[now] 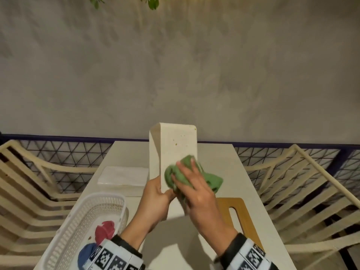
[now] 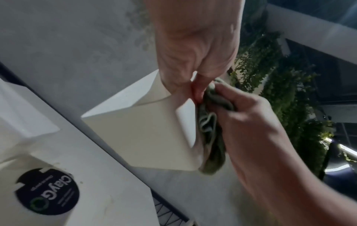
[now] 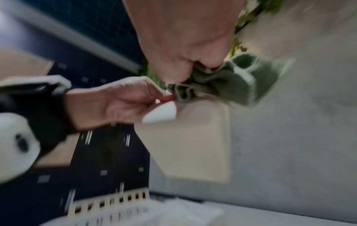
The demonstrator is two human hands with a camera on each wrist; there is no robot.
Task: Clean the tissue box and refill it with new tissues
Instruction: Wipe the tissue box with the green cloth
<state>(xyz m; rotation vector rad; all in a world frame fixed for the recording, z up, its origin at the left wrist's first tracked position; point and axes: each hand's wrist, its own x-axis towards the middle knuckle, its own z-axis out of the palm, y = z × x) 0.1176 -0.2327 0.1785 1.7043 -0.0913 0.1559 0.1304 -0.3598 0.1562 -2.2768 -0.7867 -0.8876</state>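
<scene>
A cream tissue box (image 1: 175, 145) stands on end above the table, brown specks on its upper face. My left hand (image 1: 155, 199) grips its lower left edge, thumb on the front. My right hand (image 1: 194, 184) holds a bunched green cloth (image 1: 212, 179) and presses it against the box's front face. The left wrist view shows the box (image 2: 146, 134) with the cloth (image 2: 210, 137) folded round its corner under my right hand (image 2: 260, 137). Though blurred, the right wrist view shows the cloth (image 3: 231, 82) pinched against the box (image 3: 193, 145). A stack of white tissues (image 1: 123, 175) lies behind and to the left.
A white plastic basket (image 1: 81, 217) at the front left holds a red cloth (image 1: 105, 229) and a blue cloth (image 1: 86, 254). A wooden lid (image 1: 241, 221) with a slot lies flat at the right. Slatted cream chairs (image 1: 311, 191) flank the narrow table.
</scene>
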